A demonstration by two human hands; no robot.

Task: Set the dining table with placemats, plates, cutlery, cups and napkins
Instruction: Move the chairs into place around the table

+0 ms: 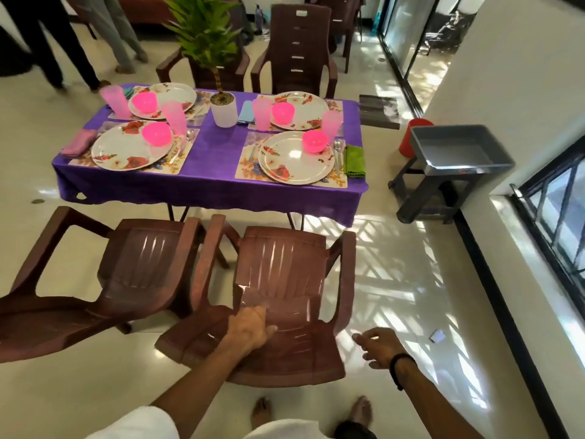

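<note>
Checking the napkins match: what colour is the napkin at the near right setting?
Green, beside the spoons; head view shows it.

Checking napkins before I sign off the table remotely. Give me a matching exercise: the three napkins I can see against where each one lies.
Things:
1. green napkin
2. pink napkin
3. blue napkin

Places:
A. just right of the potted plant
B. near-left setting, left of its plate
C. near-right setting, right of the spoons

Pairs: 1-C, 2-B, 3-A

4 brown chairs (278,280), potted plant (223,109), grey tub (459,147).
</note>
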